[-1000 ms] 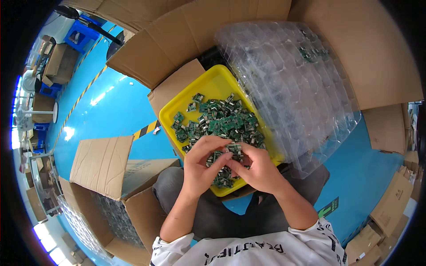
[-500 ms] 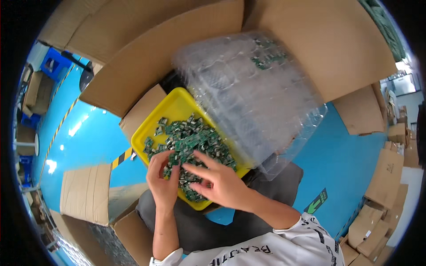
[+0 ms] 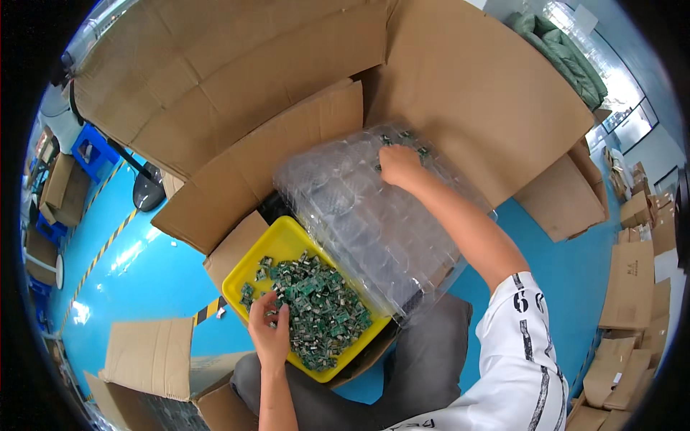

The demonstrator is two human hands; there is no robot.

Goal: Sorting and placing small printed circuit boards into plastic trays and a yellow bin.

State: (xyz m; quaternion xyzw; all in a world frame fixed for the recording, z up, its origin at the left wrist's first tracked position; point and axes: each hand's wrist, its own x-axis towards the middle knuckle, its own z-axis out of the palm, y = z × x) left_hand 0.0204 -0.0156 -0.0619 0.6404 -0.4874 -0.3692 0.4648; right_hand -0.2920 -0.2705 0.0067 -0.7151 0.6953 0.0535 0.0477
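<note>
A yellow plastic tray (image 3: pixel 245 269) holds a heap of small green circuit boards (image 3: pixel 323 312). My left hand (image 3: pixel 269 334) is at the tray's near left side, fingers curled with a gap between them and the thumb, beside the boards. Farther right, my right hand (image 3: pixel 401 167) reaches to the far end of a clear plastic blister tray (image 3: pixel 366 205) with moulded pockets. Its fingers are closed and point down; what they hold, if anything, is hidden. A few green boards (image 3: pixel 422 152) lie in the pockets around that hand.
Tall cardboard flaps (image 3: pixel 474 93) stand behind the clear tray. An open carton (image 3: pixel 151 359) is at the lower left. Blue floor (image 3: pixel 514 244) shows on both sides. Cartons (image 3: pixel 627 284) are stacked at the far right, and a blue stool (image 3: pixel 93 151) stands at the far left.
My right hand has moved from the heap of boards up to the far end of the clear tray. My left hand stays by the yellow tray. The view has shifted.
</note>
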